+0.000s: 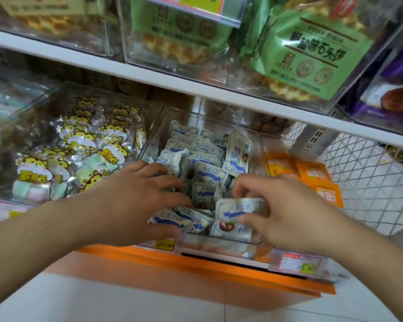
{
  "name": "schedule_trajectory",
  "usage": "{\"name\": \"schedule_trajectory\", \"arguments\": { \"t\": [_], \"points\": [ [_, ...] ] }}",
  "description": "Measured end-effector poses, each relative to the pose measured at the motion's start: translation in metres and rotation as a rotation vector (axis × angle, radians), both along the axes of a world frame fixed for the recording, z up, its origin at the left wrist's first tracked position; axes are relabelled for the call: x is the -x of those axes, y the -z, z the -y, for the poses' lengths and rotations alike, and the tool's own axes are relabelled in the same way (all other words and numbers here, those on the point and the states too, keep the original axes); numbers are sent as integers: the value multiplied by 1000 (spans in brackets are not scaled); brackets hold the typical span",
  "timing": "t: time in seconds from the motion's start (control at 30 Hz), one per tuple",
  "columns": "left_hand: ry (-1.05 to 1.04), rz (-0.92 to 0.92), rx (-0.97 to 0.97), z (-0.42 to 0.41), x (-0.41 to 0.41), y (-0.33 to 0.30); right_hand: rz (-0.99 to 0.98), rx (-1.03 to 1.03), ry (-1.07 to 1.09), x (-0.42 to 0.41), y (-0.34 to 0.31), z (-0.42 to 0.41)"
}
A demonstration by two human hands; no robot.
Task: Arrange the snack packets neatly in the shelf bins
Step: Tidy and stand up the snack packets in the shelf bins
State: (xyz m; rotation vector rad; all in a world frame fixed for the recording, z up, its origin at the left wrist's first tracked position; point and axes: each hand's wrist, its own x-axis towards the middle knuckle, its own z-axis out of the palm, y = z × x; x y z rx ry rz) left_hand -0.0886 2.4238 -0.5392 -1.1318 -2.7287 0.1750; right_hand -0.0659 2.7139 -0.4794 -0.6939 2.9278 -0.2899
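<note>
Packets (203,173) partly under hands (135,196)

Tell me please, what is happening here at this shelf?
A person is tidying small white and blue snack packets in a clear bin on the lower shelf. The right hand pinches one packet at the front of the bin. The left hand rests on other packets at the front left, fingers curled over them. Many packets farther back lie at mixed angles, so the arranging is not finished. The bin on the left holds yellow cartoon packets, the one on the right orange packets.
</note>
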Motion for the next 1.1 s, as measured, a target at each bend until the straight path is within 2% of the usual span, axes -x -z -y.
{"name": "schedule_trajectory", "arguments": {
  "t": [0.07, 0.13, 0.17, 0.3, 0.47, 0.53, 0.63, 0.8, 0.93, 1.1],
  "points": [
    [10, 7, -9, 0, -1, -2, 11, -260, -72, -7, 4, 5],
    [7, 6, -15, 0, -3, -3, 61, -372, -112, -10, 6, 8],
    [3, 9, -21, 0, -4, -3, 75, -321, -93, -9, 2, 11],
    [3, 65, -70, 5, -8, -4, 57, 193, 125, 20, -8, 32],
    [22, 147, -171, 10, -13, -10, 392, 528, 319, 88, 29, 84],
    [11, 189, -273, 15, -14, -12, 426, 536, 343, 102, 41, 99],
    [-33, 297, -465, 22, -14, -14, 339, 413, 303, 108, 52, 111],
    [-141, 255, -613, 25, -5, -15, 323, 441, 234, 95, 51, 89],
    [-222, 272, -559, 18, 5, -22, 340, 538, 121, 74, 42, 62],
    [-138, 320, -241, 4, 6, -28, 453, 502, -8, 50, 30, 46]
  ]
}}
